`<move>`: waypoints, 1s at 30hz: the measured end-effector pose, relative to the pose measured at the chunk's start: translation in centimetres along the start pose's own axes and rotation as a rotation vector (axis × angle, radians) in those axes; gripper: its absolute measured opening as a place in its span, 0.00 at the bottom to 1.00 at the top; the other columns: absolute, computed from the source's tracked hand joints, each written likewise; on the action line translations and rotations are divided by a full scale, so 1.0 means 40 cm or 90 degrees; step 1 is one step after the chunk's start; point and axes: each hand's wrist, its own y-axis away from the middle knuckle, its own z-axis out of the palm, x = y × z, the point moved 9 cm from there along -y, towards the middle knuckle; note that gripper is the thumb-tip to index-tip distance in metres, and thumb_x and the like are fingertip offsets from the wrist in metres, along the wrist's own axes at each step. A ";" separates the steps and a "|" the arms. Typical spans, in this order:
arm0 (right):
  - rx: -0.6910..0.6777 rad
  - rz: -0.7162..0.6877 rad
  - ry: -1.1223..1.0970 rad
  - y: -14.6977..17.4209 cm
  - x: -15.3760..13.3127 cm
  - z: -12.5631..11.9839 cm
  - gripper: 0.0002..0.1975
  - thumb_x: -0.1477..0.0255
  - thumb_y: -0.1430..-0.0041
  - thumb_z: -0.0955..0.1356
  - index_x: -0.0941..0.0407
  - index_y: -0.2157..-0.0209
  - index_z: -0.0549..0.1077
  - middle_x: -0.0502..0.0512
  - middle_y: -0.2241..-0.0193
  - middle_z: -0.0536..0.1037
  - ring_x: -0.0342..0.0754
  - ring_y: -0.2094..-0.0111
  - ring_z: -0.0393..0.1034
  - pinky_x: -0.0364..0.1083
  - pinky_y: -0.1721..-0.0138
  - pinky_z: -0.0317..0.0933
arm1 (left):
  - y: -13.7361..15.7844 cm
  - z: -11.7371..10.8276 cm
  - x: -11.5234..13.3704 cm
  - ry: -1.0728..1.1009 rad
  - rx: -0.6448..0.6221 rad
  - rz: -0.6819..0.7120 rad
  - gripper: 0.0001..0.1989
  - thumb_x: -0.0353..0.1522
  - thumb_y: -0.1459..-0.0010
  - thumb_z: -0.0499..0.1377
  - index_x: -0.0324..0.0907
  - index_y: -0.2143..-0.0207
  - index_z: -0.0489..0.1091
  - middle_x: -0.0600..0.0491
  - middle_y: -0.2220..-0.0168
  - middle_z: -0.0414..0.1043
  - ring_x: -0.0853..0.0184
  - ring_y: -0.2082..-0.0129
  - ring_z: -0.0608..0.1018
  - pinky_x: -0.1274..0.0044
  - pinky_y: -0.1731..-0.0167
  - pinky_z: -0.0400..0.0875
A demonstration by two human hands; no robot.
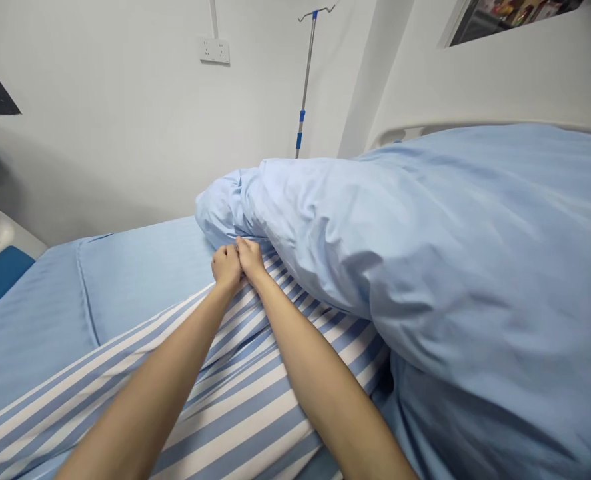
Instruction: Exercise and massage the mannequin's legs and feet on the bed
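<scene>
My left hand (226, 268) and my right hand (250, 259) are side by side, touching, both closed in fists. They grip the far part of a blue-and-white striped sheet (245, 400), which runs from under them toward me in folds. Just beyond and to the right of my hands bulges a light blue quilt (425, 253), covering part of the striped sheet. The fingertips are turned down and hidden, so the cloth inside the fists does not show. Under the striped sheet lies a light blue bed sheet (140, 267).
A bed end board (5, 240) stands at the left, another (405, 135) behind the quilt at the right. Beyond the bed a metal drip stand (306, 73) rises before the white wall, which has a socket plate (214, 51).
</scene>
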 end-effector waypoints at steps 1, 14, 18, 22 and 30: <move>0.006 -0.005 0.015 0.001 -0.002 -0.002 0.19 0.59 0.47 0.59 0.55 0.84 0.54 0.45 0.85 0.56 0.40 0.79 0.51 0.40 0.77 0.49 | 0.012 0.008 -0.011 -0.018 -0.006 -0.005 0.17 0.37 0.45 0.42 0.43 0.75 0.68 0.49 0.69 0.74 0.64 0.67 0.73 0.76 0.68 0.63; 0.075 -0.284 0.465 0.049 -0.199 -0.022 0.17 0.64 0.40 0.54 0.56 0.78 0.62 0.52 0.81 0.66 0.45 0.74 0.62 0.42 0.71 0.49 | 0.052 0.038 -0.014 -0.136 -0.102 0.001 0.17 0.39 0.42 0.43 0.44 0.67 0.70 0.44 0.63 0.74 0.58 0.61 0.74 0.72 0.65 0.64; 0.077 -0.350 0.502 0.067 -0.277 -0.012 0.18 0.65 0.38 0.52 0.56 0.77 0.63 0.53 0.81 0.66 0.46 0.72 0.64 0.42 0.70 0.50 | 0.058 0.041 -0.011 -0.140 -0.113 -0.006 0.17 0.38 0.43 0.44 0.44 0.67 0.70 0.44 0.62 0.74 0.57 0.61 0.74 0.71 0.67 0.64; 0.080 -0.311 0.476 0.038 -0.220 -0.030 0.18 0.64 0.39 0.53 0.56 0.78 0.61 0.51 0.82 0.64 0.44 0.75 0.62 0.42 0.71 0.49 | 0.056 0.044 -0.015 -0.111 -0.106 0.001 0.16 0.39 0.43 0.44 0.45 0.68 0.70 0.45 0.62 0.74 0.58 0.60 0.74 0.71 0.65 0.64; 0.044 -0.140 0.374 -0.034 -0.021 -0.088 0.18 0.67 0.43 0.55 0.54 0.86 0.54 0.48 0.87 0.59 0.42 0.80 0.52 0.43 0.75 0.47 | 0.045 0.050 -0.021 -0.080 -0.093 0.033 0.15 0.38 0.45 0.45 0.43 0.76 0.67 0.49 0.70 0.73 0.64 0.66 0.72 0.75 0.65 0.63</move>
